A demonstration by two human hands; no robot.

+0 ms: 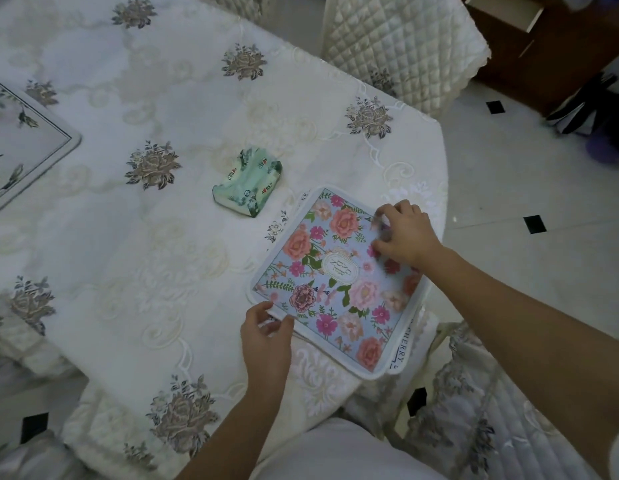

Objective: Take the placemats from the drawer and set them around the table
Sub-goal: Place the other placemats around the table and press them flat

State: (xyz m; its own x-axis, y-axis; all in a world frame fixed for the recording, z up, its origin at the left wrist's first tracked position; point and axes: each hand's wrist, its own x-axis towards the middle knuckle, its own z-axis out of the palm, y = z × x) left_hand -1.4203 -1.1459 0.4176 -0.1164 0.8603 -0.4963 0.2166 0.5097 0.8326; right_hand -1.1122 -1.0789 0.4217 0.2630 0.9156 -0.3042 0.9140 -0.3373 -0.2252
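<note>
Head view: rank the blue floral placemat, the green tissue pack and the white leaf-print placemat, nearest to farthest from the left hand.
1. Blue floral placemat: left hand grips its corner.
2. Green tissue pack: mid-table.
3. White leaf-print placemat: far left.

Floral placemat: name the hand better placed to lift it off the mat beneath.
Left. The left hand pinches a corner of the floral placemat; the right hand rests curled on top.

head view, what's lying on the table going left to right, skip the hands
pale placemat → green tissue pack → floral placemat
</note>
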